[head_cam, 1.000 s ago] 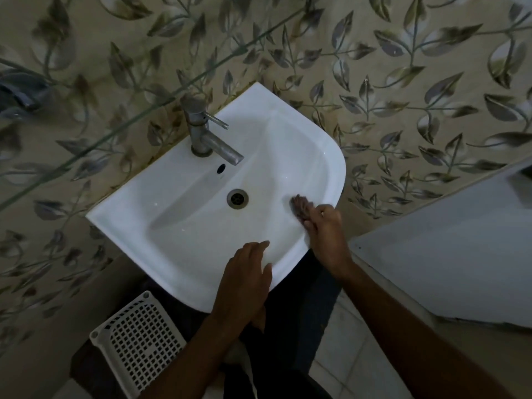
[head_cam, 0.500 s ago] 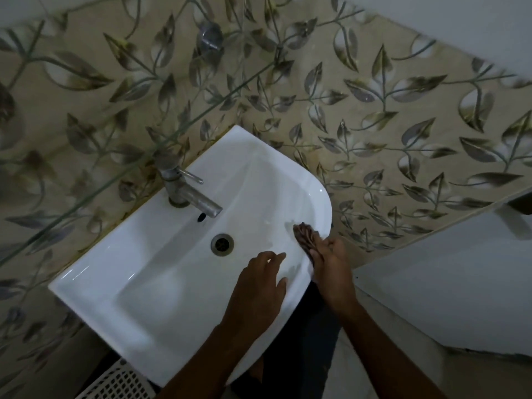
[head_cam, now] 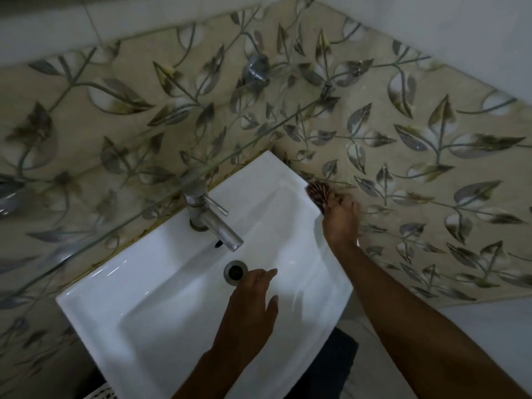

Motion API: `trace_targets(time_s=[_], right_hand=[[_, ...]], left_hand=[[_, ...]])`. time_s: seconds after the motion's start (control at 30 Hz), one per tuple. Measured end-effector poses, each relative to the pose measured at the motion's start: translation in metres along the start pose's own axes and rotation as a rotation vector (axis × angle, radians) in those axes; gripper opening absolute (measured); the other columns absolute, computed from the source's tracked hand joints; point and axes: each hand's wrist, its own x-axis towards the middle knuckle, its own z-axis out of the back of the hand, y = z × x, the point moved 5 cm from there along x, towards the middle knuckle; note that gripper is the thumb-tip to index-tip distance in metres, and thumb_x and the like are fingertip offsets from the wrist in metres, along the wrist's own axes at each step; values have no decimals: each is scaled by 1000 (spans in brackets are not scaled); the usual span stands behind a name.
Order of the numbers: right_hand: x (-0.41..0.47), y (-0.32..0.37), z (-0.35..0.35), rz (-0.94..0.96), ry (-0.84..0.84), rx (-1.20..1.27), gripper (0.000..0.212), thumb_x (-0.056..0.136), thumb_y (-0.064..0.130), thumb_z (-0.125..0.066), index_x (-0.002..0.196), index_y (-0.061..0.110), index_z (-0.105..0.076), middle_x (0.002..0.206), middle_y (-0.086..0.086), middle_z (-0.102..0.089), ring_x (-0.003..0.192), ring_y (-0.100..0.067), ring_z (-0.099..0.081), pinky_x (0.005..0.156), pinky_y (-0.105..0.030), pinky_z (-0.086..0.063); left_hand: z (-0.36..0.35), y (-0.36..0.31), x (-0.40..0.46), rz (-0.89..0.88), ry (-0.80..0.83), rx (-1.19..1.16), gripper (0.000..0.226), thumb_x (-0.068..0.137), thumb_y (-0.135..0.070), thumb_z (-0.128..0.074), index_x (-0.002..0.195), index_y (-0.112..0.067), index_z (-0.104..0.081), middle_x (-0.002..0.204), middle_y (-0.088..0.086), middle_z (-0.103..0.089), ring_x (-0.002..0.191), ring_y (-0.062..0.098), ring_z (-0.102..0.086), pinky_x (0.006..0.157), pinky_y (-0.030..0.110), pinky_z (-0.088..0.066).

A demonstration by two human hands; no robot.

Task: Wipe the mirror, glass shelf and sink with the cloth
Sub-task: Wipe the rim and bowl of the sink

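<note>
**Cloth at the far right rim of the sink**

A metal tap (head_cam: 208, 218) stood at the far edge of the white sink (head_cam: 161, 312), its spout angled toward the near right over the basin, with the round drain (head_cam: 236, 271) just beyond its tip. The edge of the glass shelf (head_cam: 172, 194) ran as a thin slanted line above the tap, crossing part of the leaf-patterned wall tiles (head_cam: 417, 156) behind it. A metal fitting (head_cam: 257, 70) was fixed to the tiles farther up.

The right hand (head_cam: 341, 223) gripped a dark striped cloth (head_cam: 319, 194) bunched under its fingers, at the sink's far right rim, close to the tiled wall. The cloth pointed away from the person toward the far left, its long axis roughly in line with the forearm. The left hand (head_cam: 250, 306) rested flat in the basin just near of the drain, its grip released, fingers straight and holding nothing.
</note>
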Motion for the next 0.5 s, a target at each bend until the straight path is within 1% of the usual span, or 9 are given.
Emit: trace_targets(time_s=[0.07, 0.13, 0.2, 0.27, 0.33, 0.37, 0.43, 0.47, 0.5], right_hand=[[17, 23, -12, 61, -5, 24, 33, 88, 8, -60, 121, 5, -63, 106, -27, -57, 98, -43, -53, 88, -43, -43], [32, 46, -23, 94, 10, 91, 34, 87, 6, -60, 121, 4, -63, 109, -29, -56, 101, -45, -53, 92, -43, -44], [47, 72, -30, 122, 33, 167, 33, 88, 4, -59, 120, -3, -60, 112, -33, -55, 104, -49, -51, 94, -46, -44], [63, 99, -39, 162, 76, 183, 35, 90, 4, -56, 124, -8, -56, 118, -36, -52, 109, -51, -48, 98, -49, -40], [69, 125, -51, 244, 133, 147, 41, 94, 11, -52, 132, -3, -52, 125, -34, -52, 114, -49, -47, 101, -46, -35], [68, 136, -57, 297, 151, 151, 42, 95, 13, -51, 134, -1, -52, 123, -33, -53, 112, -48, -48, 98, -45, -36], [59, 149, -69, 328, 169, 176, 41, 96, 15, -48, 136, 4, -52, 114, -29, -57, 101, -46, -52, 83, -42, -39], [49, 155, -69, 337, 158, 174, 40, 95, 13, -46, 134, 6, -53, 110, -25, -58, 96, -44, -53, 76, -40, -37], [35, 162, -67, 351, 140, 195, 39, 94, 9, -45, 131, 7, -56, 106, -21, -58, 92, -41, -53, 73, -40, -36]], left_hand=[[7, 7, 4, 5, -29, 15, 50, 98, -31, -53, 146, -33, -38, 146, -10, -39, 136, 5, -37, 109, 15, -27], [15, 17, 5, 31, -55, 17, 50, 96, -29, -55, 144, -32, -41, 144, -8, -43, 132, 6, -42, 112, 24, -36], [24, 28, 2, 51, -107, 9, 49, 94, -26, -57, 141, -27, -44, 141, -6, -47, 128, 4, -44, 109, 31, -43], [37, 39, -2, 84, -165, 11, 49, 93, -24, -60, 139, -24, -47, 138, -6, -50, 124, -1, -39, 108, 25, -40], [49, 50, -8, 111, -179, 50, 49, 94, -26, -58, 141, -27, -44, 139, -8, -47, 126, 0, -38, 106, 18, -31], [54, 56, -11, 130, -185, 61, 49, 95, -28, -56, 142, -30, -42, 141, -10, -45, 129, 2, -38, 106, 16, -28], [64, 69, -18, 173, -208, 58, 50, 96, -29, -54, 143, -32, -40, 141, -11, -43, 131, 4, -37, 106, 15, -26], [69, 73, -21, 188, -221, 53, 49, 96, -29, -54, 143, -33, -40, 141, -11, -43, 130, 2, -36, 105, 15, -25], [72, 77, -24, 202, -236, 51, 49, 96, -28, -54, 143, -34, -40, 141, -11, -43, 129, 0, -35, 105, 15, -25]])
